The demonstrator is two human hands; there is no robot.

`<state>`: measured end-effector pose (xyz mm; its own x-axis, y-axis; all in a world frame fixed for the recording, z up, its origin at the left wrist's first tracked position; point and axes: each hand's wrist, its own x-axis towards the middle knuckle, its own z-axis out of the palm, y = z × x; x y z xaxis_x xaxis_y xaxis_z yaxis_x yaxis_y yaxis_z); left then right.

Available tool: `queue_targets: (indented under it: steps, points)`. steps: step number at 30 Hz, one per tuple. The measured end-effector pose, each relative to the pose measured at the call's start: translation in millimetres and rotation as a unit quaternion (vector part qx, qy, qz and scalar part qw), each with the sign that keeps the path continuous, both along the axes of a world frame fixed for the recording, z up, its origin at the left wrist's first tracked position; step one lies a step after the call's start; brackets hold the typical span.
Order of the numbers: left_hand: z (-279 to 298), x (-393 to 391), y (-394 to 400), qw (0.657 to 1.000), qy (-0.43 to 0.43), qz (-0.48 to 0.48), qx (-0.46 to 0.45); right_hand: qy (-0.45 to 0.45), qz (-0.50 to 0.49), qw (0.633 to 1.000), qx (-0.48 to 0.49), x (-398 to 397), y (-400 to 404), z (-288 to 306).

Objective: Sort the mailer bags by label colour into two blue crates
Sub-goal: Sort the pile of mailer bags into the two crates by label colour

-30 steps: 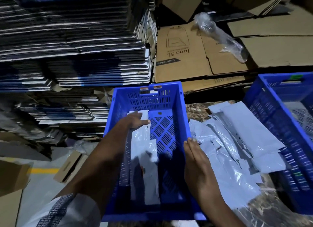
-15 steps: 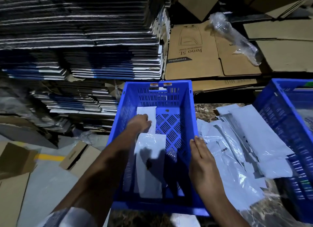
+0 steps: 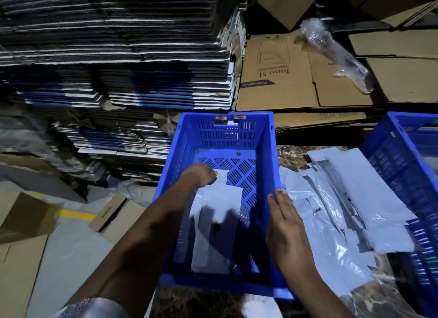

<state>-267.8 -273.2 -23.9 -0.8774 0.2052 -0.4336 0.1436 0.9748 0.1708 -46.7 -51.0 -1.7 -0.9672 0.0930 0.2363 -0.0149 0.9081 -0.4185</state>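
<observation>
The left hand (image 3: 201,175), its grip curled onto the far end of a white mailer bag (image 3: 216,225) lying lengthwise inside the near blue crate (image 3: 265,137), while the right hand (image 3: 286,225), fingers straight, rests on the crate's right rim beside the unsorted pile (image 3: 343,213).

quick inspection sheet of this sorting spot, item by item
surface: dark marbled top under crates and bags
job's things: middle blue crate with white mailer bags inside; loose mailer pile beside it; second blue crate at right
clutter: bubble-wrap roll on flat cartons
grippers: left hand curled inside the crate on a bag; right hand flat on the crate's right rim
cables: nothing seen
surroundings: stacked flattened boxes, brown cartons, yellow floor line
</observation>
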Motion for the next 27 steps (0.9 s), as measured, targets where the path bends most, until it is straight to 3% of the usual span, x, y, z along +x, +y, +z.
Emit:
queue_targets:
  steps: [1, 3, 5, 8, 12, 14, 16, 18, 20, 22, 23, 27]
  points:
    - [-1, 0, 0, 1.0, 0.017, 0.006, 0.02, 0.005, -0.003, 1.0, 0.006, 0, -1, -1]
    - [-6, 3, 0, 0.999, -0.031, -0.006, 0.037, 0.017, -0.008, 1.0, 0.014, -2, 0, -2]
    - [-14, 8, 5, 0.994, -0.102, -0.035, -0.016, 0.02, -0.008, 1.0, 0.015, -2, 0, -2]
    - [-13, 16, 12, 0.992, -0.096, -0.052, -0.069, 0.01, -0.005, 1.0, 0.005, -2, 1, -2]
    - [8, 33, 11, 0.99, -0.136, 0.0, -0.038, -0.002, 0.003, 1.0, -0.002, 0, 0, 5]
    - [21, 41, 8, 0.991, -0.119, 0.045, 0.032, -0.014, 0.002, 1.0, -0.012, 1, -1, 9]
    - [31, 46, 8, 0.994, -0.015, 0.054, 0.089, -0.026, 0.006, 0.999, -0.02, 2, -1, 11]
    - [42, 58, 15, 0.986, 0.152, -0.016, 0.062, -0.028, 0.012, 0.999, -0.021, 2, 0, 13]
    - [44, 80, 25, 0.956, 0.223, -0.192, 0.013, -0.034, 0.011, 0.999, -0.02, 2, 0, 15]
    - [30, 104, 30, 0.915, 0.188, -0.355, -0.028, -0.042, 0.012, 0.999, -0.025, 3, 0, 18]
    - [22, 115, 29, 0.905, 0.157, -0.39, -0.062, -0.04, 0.012, 0.999, -0.03, 5, 0, 19]
    - [6, 132, 6, 0.946, 0.034, -0.288, -0.147, -0.035, 0.013, 0.998, -0.041, 8, 0, 23]
